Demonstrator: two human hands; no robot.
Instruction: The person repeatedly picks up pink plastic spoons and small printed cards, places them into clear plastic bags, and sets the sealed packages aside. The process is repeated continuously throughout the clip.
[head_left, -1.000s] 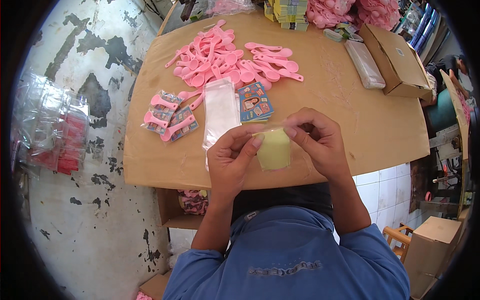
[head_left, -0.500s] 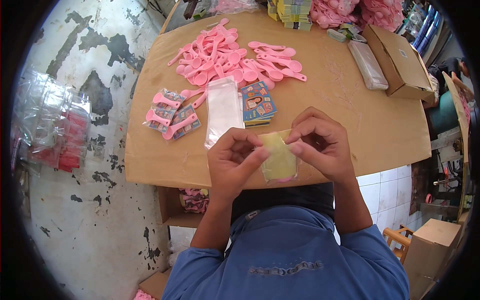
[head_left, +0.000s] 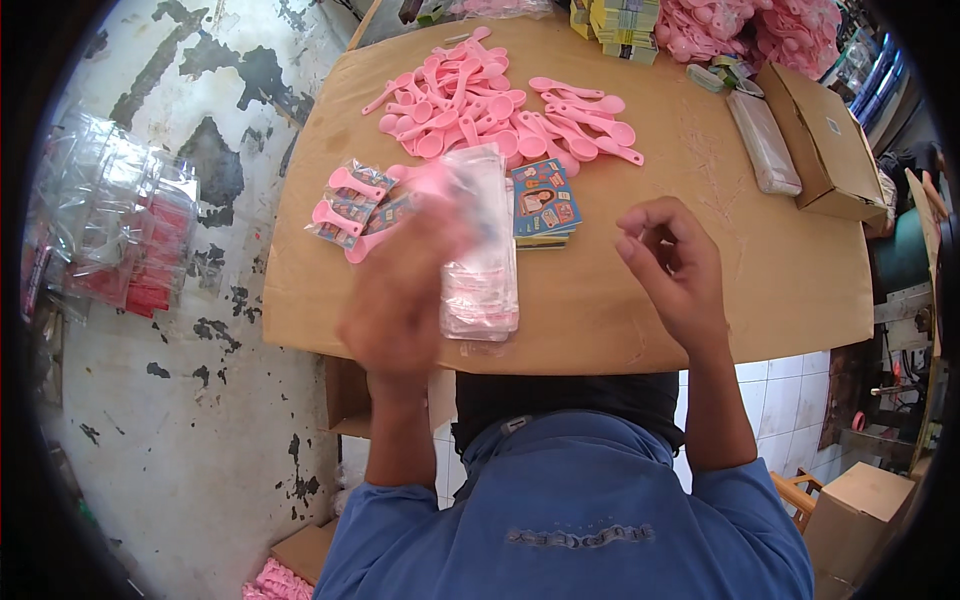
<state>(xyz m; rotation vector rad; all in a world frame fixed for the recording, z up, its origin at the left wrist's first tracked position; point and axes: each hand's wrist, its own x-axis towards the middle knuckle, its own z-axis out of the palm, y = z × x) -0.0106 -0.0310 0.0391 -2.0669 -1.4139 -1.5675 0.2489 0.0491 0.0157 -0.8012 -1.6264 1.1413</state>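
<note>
Motion smears my left hand (head_left: 395, 290), raised above the table's left part. A blurred pink-and-dark packet (head_left: 470, 210) shows at its fingertips, apparently a pink spoon and card in clear plastic. My right hand (head_left: 680, 270) hovers over the table with loosely curled fingers, thumb and forefinger a little apart, holding nothing. Between the hands lies a stack of clear plastic bags (head_left: 480, 300), and beside it a stack of blue printed cards (head_left: 546, 200). Finished-looking packets (head_left: 345, 205) with pink spoons lie at the left, partly hidden by my left hand.
Loose pink spoons (head_left: 470, 100) are heaped at the back. Behind them stand yellowish card stacks (head_left: 620, 28) and bagged pink spoons (head_left: 700, 30). A cardboard box (head_left: 825, 145) and a bundle of clear bags (head_left: 763, 140) sit at the right. Plastic packs (head_left: 120, 220) hang near the left wall.
My hands have parted: the left has swung left and forward with the packet, while the right has let go and moved slightly right. The view has shifted a little.
</note>
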